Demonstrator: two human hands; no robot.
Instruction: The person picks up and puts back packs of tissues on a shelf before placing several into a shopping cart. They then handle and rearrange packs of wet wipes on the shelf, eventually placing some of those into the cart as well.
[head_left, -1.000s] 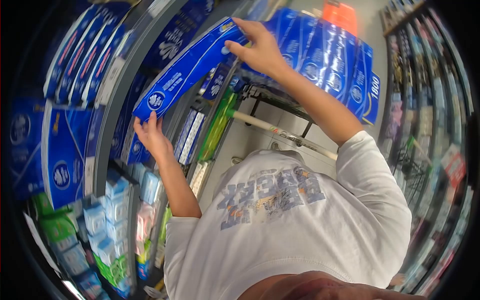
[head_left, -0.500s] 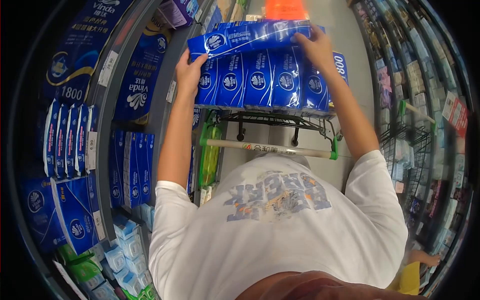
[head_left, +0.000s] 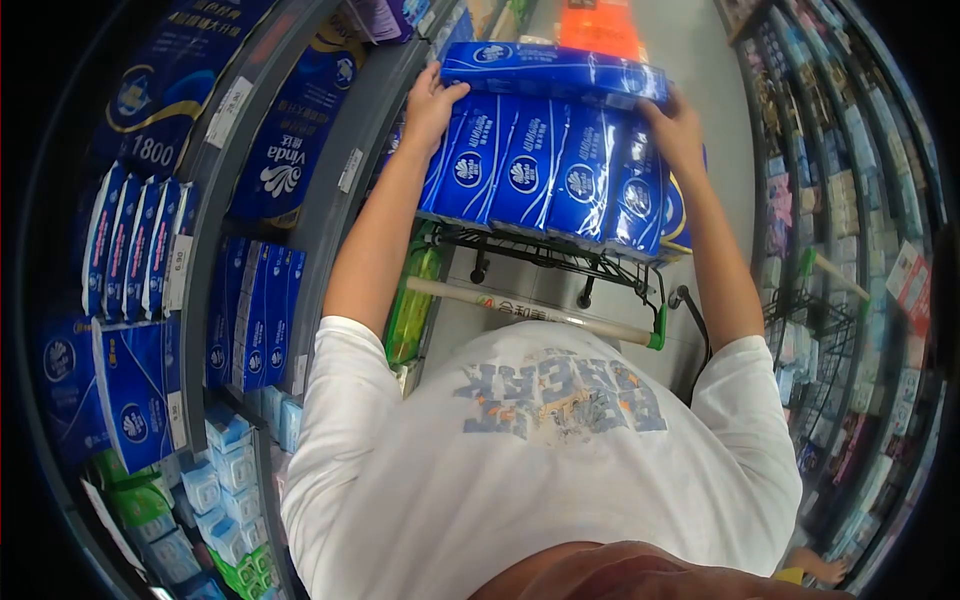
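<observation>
A long blue Vinda tissue pack (head_left: 555,72) spans between my two hands. My left hand (head_left: 430,108) grips its left end, thumb on the near side. At the other end my right hand (head_left: 680,132) is closed on the right corner. The held pack lies over the far part of a row of matching blue tissue packs (head_left: 525,172) and overlaps their tops in this view. That row rests on a dark wire shopping cart (head_left: 540,252), whose pale handle bar (head_left: 535,312) with green ends is close to my body.
Shelves on the left hold blue tissue packs (head_left: 262,315) and light-blue packs (head_left: 235,490). Along the right runs another stocked shelf (head_left: 835,190), with a wire basket (head_left: 825,340) nearby. An orange-red sign (head_left: 598,28) stands ahead. Someone's hand (head_left: 820,566) shows at lower right.
The held pack has swung from sloping up at its right end to sloping down there. My left hand has moved forward, my right hand nearer, and the view has turned slightly.
</observation>
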